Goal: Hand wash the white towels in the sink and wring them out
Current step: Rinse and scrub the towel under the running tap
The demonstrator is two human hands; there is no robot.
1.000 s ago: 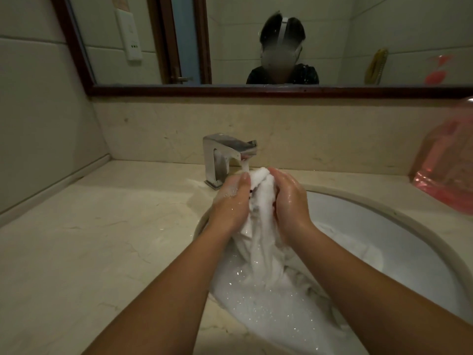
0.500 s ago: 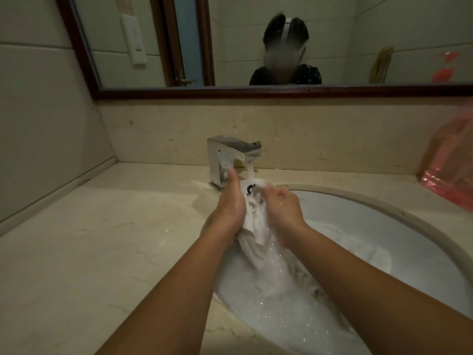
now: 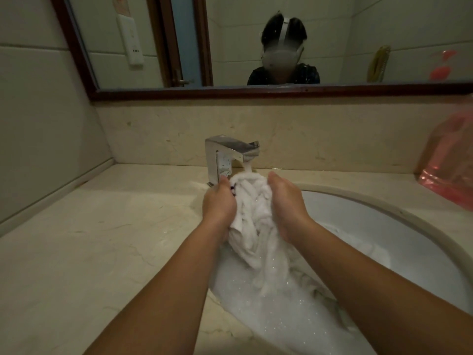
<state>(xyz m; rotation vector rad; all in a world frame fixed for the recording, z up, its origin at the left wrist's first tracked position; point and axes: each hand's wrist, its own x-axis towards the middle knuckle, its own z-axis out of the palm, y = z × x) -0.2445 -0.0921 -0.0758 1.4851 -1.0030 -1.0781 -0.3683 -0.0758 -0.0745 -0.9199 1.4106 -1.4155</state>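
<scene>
Since the earlier frame, the left grip [image 3: 218, 201] and right grip [image 3: 286, 203] are drawing slightly apart, each curling round the bunched white towel [image 3: 252, 213] and holding it under the running faucet [image 3: 225, 155], above the sudsy sink [image 3: 371, 226]. Scrubbing is seemingly underway; wringing is still remaining.

Both forearms [image 3: 163, 283] stretched forward, left grip [image 3: 218, 201] and right grip [image 3: 286, 201] facing each other, fingers curled round bunched towel [image 3: 252, 201]

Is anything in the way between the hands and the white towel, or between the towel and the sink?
Nothing visible. The left hand and right hand grip the bunched towel directly, below the faucet, and its lower end trails into the sudsy sink.
</scene>
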